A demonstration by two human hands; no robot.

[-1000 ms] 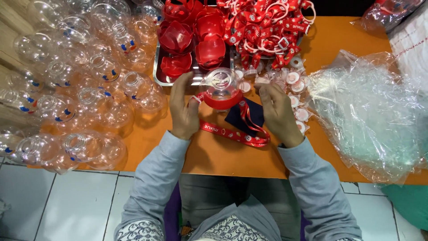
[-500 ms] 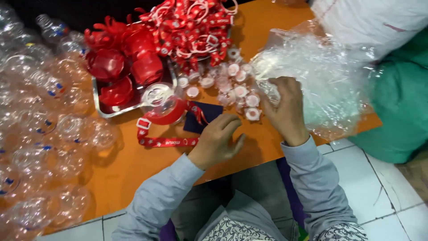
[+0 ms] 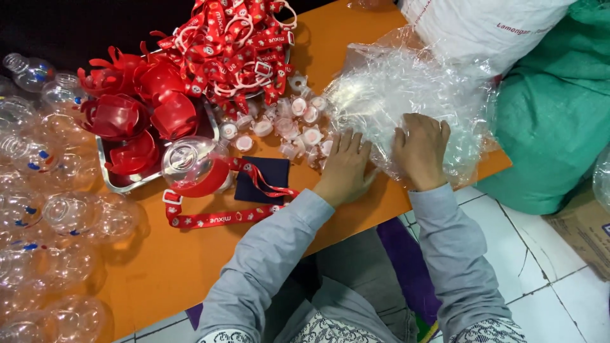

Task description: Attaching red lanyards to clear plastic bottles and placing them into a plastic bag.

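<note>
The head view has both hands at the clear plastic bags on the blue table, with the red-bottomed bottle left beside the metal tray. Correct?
Not quite: the table is orange, as the head view shows. The rest holds: left hand and right hand are at the clear plastic bags, and the red-bottomed bottle sits beside the metal tray.

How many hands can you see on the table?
2. The left hand rests flat on the orange table beside the small white caps. The right hand presses on the clear plastic bag. None seem hidden.
</note>
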